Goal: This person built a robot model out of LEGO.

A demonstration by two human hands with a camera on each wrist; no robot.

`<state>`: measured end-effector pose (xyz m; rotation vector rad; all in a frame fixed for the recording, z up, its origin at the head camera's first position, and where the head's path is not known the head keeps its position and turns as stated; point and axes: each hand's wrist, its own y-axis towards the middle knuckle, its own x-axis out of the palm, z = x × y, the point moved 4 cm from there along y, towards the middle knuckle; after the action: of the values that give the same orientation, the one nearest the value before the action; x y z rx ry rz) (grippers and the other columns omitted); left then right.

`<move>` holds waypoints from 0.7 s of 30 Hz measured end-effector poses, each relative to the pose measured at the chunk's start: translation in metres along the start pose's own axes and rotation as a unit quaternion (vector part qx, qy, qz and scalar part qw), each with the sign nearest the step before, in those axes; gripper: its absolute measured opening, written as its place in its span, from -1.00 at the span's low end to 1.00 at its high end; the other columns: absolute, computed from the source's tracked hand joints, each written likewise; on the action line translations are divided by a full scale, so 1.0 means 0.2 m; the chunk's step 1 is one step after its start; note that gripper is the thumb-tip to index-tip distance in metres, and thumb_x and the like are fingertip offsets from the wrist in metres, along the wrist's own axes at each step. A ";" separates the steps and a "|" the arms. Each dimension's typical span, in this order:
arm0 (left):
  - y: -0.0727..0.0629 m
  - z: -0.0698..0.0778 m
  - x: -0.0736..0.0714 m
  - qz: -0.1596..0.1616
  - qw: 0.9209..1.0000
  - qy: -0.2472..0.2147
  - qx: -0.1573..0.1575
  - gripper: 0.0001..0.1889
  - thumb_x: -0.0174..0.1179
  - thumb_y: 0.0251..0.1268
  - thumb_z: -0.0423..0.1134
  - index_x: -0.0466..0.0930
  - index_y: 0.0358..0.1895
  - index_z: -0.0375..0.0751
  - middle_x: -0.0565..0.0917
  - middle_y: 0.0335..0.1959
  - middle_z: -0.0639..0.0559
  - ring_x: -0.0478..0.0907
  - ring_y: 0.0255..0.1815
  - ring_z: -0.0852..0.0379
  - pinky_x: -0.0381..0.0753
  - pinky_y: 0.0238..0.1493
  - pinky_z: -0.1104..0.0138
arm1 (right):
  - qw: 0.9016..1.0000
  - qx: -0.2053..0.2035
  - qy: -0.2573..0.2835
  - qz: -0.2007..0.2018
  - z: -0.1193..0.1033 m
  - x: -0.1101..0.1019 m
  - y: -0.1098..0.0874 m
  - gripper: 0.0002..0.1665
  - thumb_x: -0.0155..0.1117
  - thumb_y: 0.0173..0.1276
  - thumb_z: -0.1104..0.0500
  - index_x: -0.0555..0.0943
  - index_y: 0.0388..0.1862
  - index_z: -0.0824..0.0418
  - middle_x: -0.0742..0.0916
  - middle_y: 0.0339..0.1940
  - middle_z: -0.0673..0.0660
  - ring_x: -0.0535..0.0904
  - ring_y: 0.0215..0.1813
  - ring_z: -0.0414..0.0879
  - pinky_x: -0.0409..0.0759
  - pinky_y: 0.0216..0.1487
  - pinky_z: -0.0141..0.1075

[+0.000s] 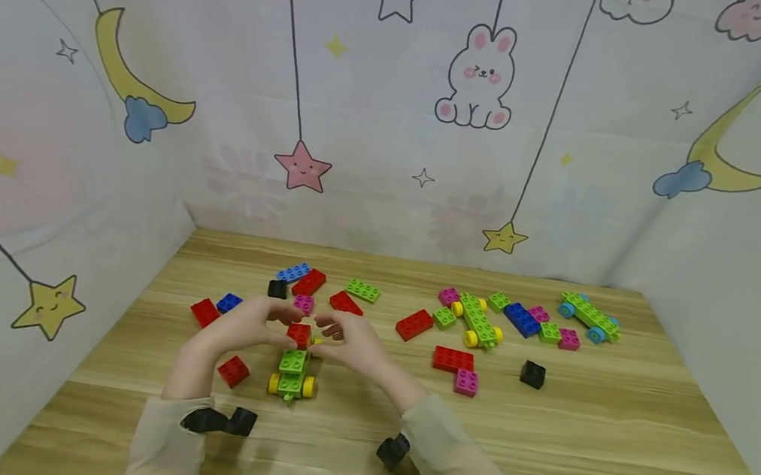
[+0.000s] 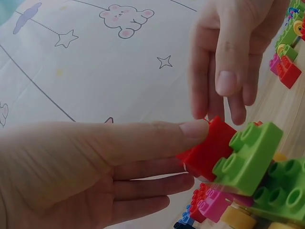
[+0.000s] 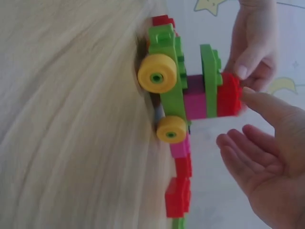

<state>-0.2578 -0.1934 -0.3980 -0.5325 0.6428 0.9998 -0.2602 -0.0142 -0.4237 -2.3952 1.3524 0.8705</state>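
Note:
A small red brick sits on top of a toy car stack in front of me. My left hand pinches this brick between thumb and fingers. Beside it my right hand has its thumb tip at the brick's top in the right wrist view, its other fingers loose and apart from it. Under the red brick lies a green brick plate, borne by a pink brick. The green car base beneath has yellow wheels and stands on the table.
Loose red, blue, pink and black bricks lie around the car, including a red brick at its left. Farther right are a green car base with yellow wheels, one with blue wheels, and a black brick. A printed curtain encloses the table.

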 end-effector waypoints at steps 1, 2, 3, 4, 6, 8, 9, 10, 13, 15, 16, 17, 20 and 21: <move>0.00 0.00 0.00 -0.001 1.000 0.000 0.001 -0.53 0.39 0.18 -0.16 0.61 0.12 -0.30 0.66 0.07 -0.19 0.55 0.14 -0.20 0.59 0.12 -0.04 | 1.000 -0.006 -0.005 0.003 0.00 -0.02 -0.01 -0.45 0.40 0.29 0.12 0.55 0.21 0.30 0.68 0.13 0.21 0.65 0.08 0.05 0.62 0.14 -0.18; 0.00 0.00 0.00 -0.001 1.000 0.001 0.000 -0.56 0.39 0.18 -0.18 0.62 0.11 -0.28 0.66 0.07 -0.19 0.56 0.14 -0.20 0.59 0.13 -0.04 | 1.000 -0.009 -0.010 0.006 0.00 -0.04 -0.02 -0.45 0.40 0.29 0.11 0.55 0.21 0.30 0.69 0.13 0.21 0.65 0.09 0.05 0.61 0.15 -0.17; 0.01 0.00 0.01 -0.001 1.000 0.003 0.001 -0.58 0.38 0.19 -0.18 0.63 0.09 -0.27 0.67 0.06 -0.18 0.56 0.13 -0.20 0.58 0.13 -0.04 | 1.000 -0.013 -0.016 0.009 0.01 -0.06 -0.03 -0.46 0.39 0.30 0.10 0.55 0.21 0.29 0.68 0.13 0.21 0.65 0.09 0.05 0.61 0.16 -0.16; 0.01 0.00 0.01 -0.001 1.000 0.006 0.001 -0.60 0.38 0.19 -0.19 0.64 0.08 -0.27 0.67 0.06 -0.18 0.56 0.13 -0.20 0.58 0.13 -0.04 | 1.000 -0.014 -0.020 0.010 0.01 -0.09 -0.04 -0.46 0.38 0.30 0.10 0.55 0.21 0.29 0.68 0.14 0.21 0.64 0.11 0.05 0.60 0.17 -0.15; 0.01 0.00 0.01 0.000 1.000 0.010 0.000 -0.62 0.37 0.20 -0.20 0.65 0.07 -0.26 0.67 0.06 -0.19 0.56 0.13 -0.21 0.58 0.14 -0.04 | 0.999 -0.017 -0.025 0.012 0.01 -0.15 -0.06 -0.46 0.36 0.33 0.09 0.54 0.23 0.27 0.67 0.16 0.21 0.62 0.13 0.06 0.57 0.20 -0.11; 0.01 0.00 0.01 0.001 1.000 0.011 -0.004 -0.62 0.37 0.20 -0.20 0.65 0.07 -0.26 0.67 0.06 -0.19 0.56 0.14 -0.20 0.57 0.14 -0.04 | 0.999 -0.012 -0.027 0.015 0.02 -0.21 -0.08 -0.46 0.34 0.34 0.08 0.53 0.25 0.24 0.66 0.17 0.21 0.60 0.16 0.07 0.55 0.23 -0.08; 0.01 0.00 0.01 0.001 1.000 0.012 -0.006 -0.62 0.37 0.21 -0.20 0.65 0.08 -0.25 0.67 0.07 -0.19 0.56 0.14 -0.20 0.57 0.15 -0.03 | 0.999 -0.016 -0.032 0.020 0.02 -0.25 -0.09 -0.46 0.34 0.35 0.08 0.53 0.25 0.25 0.66 0.16 0.22 0.60 0.17 0.07 0.54 0.23 -0.08; 0.01 0.00 0.01 0.001 1.000 0.010 -0.011 -0.62 0.37 0.21 -0.20 0.65 0.07 -0.24 0.67 0.07 -0.18 0.56 0.14 -0.20 0.57 0.15 -0.03 | 0.999 -0.020 -0.037 0.024 0.02 -0.28 -0.11 -0.47 0.33 0.35 0.09 0.53 0.25 0.25 0.67 0.16 0.22 0.59 0.17 0.08 0.54 0.24 -0.07; 0.01 0.00 0.02 0.000 1.000 0.010 -0.015 -0.62 0.36 0.21 -0.20 0.65 0.08 -0.23 0.67 0.08 -0.19 0.56 0.15 -0.19 0.57 0.16 -0.02 | 0.997 -0.034 -0.058 0.038 0.05 -0.37 -0.14 -0.47 0.35 0.34 0.11 0.54 0.24 0.24 0.67 0.16 0.21 0.59 0.17 0.08 0.55 0.23 -0.08; 0.01 0.00 0.01 0.000 1.000 0.011 -0.017 -0.63 0.36 0.21 -0.20 0.66 0.08 -0.23 0.66 0.09 -0.19 0.56 0.15 -0.18 0.57 0.16 -0.02 | 0.995 -0.043 -0.071 0.046 0.08 -0.43 -0.16 -0.46 0.37 0.32 0.11 0.54 0.24 0.25 0.67 0.16 0.20 0.60 0.17 0.08 0.56 0.22 -0.07; 0.01 0.00 0.01 0.000 1.000 0.010 -0.017 -0.63 0.37 0.21 -0.20 0.66 0.08 -0.23 0.66 0.09 -0.19 0.56 0.15 -0.18 0.57 0.16 -0.02 | 0.995 -0.044 -0.073 0.047 0.09 -0.46 -0.17 -0.45 0.38 0.31 0.12 0.54 0.24 0.25 0.67 0.17 0.20 0.59 0.18 0.10 0.55 0.22 -0.05; 0.01 0.00 0.01 -0.001 1.000 0.011 -0.014 -0.62 0.37 0.21 -0.20 0.65 0.08 -0.23 0.66 0.09 -0.20 0.56 0.15 -0.18 0.57 0.16 -0.02 | 0.995 -0.045 -0.076 0.049 0.11 -0.49 -0.19 -0.45 0.39 0.30 0.13 0.54 0.25 0.25 0.66 0.18 0.21 0.58 0.19 0.11 0.55 0.23 -0.04; 0.01 0.00 0.01 -0.002 1.000 0.010 -0.013 -0.62 0.37 0.20 -0.20 0.65 0.07 -0.23 0.66 0.08 -0.20 0.56 0.14 -0.18 0.57 0.16 -0.02 | 0.993 -0.056 -0.089 0.056 0.17 -0.58 -0.23 -0.44 0.41 0.27 0.18 0.54 0.23 0.30 0.66 0.17 0.25 0.58 0.19 0.14 0.55 0.22 -0.01; 0.01 0.00 0.01 -0.003 1.000 0.010 -0.012 -0.62 0.37 0.20 -0.20 0.65 0.07 -0.23 0.66 0.09 -0.20 0.56 0.14 -0.18 0.57 0.16 -0.02 | 0.992 -0.060 -0.097 0.059 0.19 -0.61 -0.24 -0.44 0.41 0.27 0.20 0.54 0.22 0.32 0.66 0.16 0.27 0.58 0.18 0.17 0.55 0.21 0.01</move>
<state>-0.2585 -0.1903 -0.3999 -0.5652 0.6476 0.9990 -0.2807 0.1142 -0.3821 -2.2629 1.4119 1.2154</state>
